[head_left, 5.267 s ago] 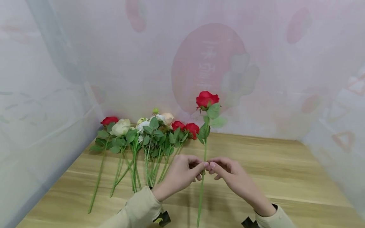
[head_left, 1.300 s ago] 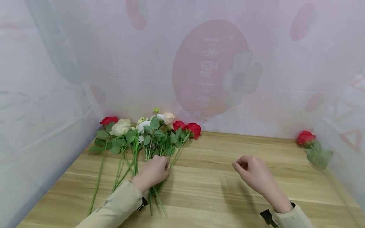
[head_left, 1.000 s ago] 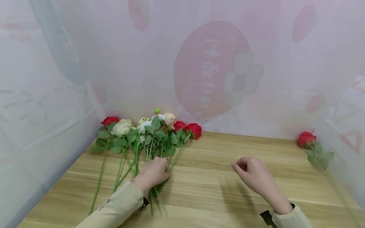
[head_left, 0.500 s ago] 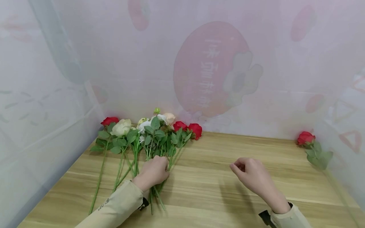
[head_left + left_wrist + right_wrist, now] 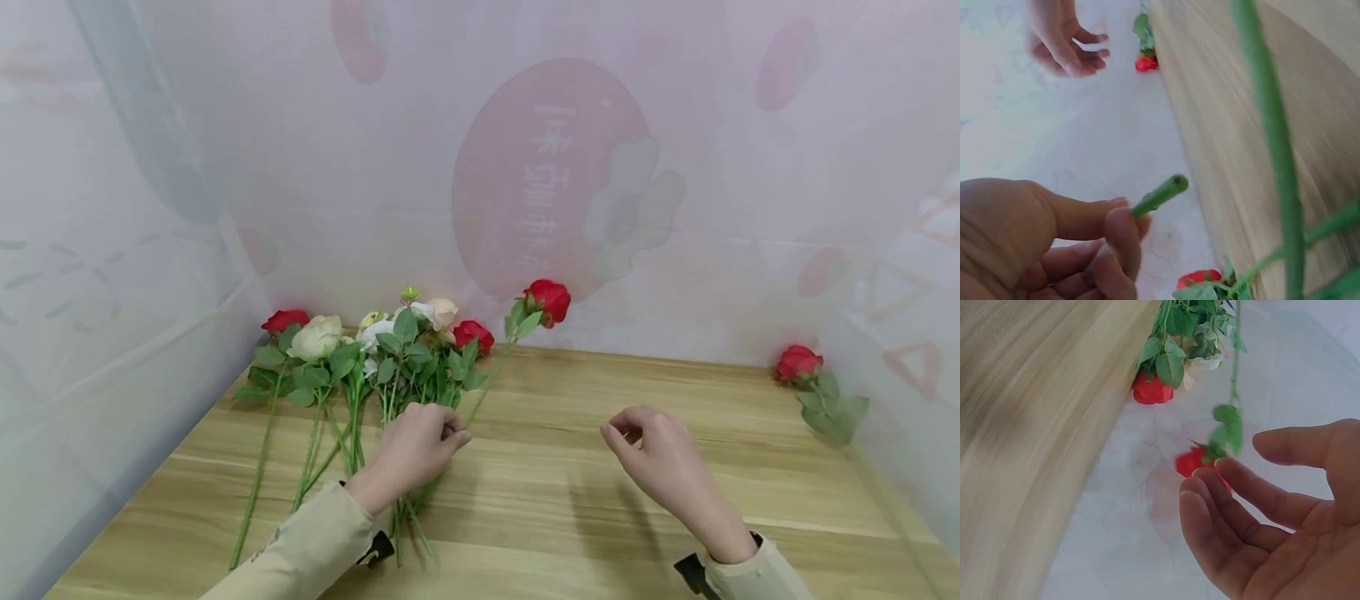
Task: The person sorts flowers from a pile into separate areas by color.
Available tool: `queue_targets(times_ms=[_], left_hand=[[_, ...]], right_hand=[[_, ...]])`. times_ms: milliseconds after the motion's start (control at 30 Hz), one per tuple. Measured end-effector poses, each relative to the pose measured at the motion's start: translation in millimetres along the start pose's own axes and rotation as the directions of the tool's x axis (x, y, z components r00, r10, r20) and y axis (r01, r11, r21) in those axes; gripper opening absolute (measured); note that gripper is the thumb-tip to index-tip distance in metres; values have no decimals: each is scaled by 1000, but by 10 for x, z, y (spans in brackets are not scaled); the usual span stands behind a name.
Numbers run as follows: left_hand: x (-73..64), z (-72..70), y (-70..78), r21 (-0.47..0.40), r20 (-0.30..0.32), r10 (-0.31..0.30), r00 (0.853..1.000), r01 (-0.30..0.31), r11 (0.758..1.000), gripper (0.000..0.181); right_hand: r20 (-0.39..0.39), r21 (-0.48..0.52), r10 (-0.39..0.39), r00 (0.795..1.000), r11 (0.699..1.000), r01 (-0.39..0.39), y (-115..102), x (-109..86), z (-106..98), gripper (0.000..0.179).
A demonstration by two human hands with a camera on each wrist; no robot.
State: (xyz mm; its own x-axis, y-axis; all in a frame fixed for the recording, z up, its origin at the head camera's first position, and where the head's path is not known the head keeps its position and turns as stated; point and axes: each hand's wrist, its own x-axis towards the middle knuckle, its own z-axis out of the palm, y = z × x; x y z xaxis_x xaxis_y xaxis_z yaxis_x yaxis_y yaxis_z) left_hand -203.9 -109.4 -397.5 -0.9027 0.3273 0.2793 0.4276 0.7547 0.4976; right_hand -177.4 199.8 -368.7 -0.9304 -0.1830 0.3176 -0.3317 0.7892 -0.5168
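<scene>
In the head view my left hand pinches the green stem of a red rose, whose bloom is raised above the table's back edge. The cut stem end sticks out between thumb and index finger in the left wrist view. My right hand hovers over the table to the right, its fingers loosely curved around nothing. Behind its fingertips in the right wrist view the same rose hangs blurred, apart from them. Below the left hand lies a pile of stems.
White and cream flowers lie along the back left of the wooden table. A red rose rests at the pile's right side, another red rose far left. One more red rose lies by the right curtain wall.
An earlier rose, held between both hands, now lies far right. In the last half second my left hand has lifted another red rose up and right from the pile. The right hand barely moved.
</scene>
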Motion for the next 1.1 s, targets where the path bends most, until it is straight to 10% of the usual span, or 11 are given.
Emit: queue_targets(times_ms=[500, 933, 1100], left_hand=[[-123, -78, 381, -388, -58, 148, 987, -159, 908, 5], [-209, -45, 542, -445, -32, 219, 975, -210, 870, 3], [-223, -5, 536, -442, -4, 270, 963, -244, 863, 4]], right_hand=[[15, 286, -19, 1000, 958, 14, -271, -98, 46, 16], [320, 742, 115, 940, 586, -324, -444, -119, 98, 43], [319, 771, 107, 942, 548, -323, -430, -113, 105, 45]])
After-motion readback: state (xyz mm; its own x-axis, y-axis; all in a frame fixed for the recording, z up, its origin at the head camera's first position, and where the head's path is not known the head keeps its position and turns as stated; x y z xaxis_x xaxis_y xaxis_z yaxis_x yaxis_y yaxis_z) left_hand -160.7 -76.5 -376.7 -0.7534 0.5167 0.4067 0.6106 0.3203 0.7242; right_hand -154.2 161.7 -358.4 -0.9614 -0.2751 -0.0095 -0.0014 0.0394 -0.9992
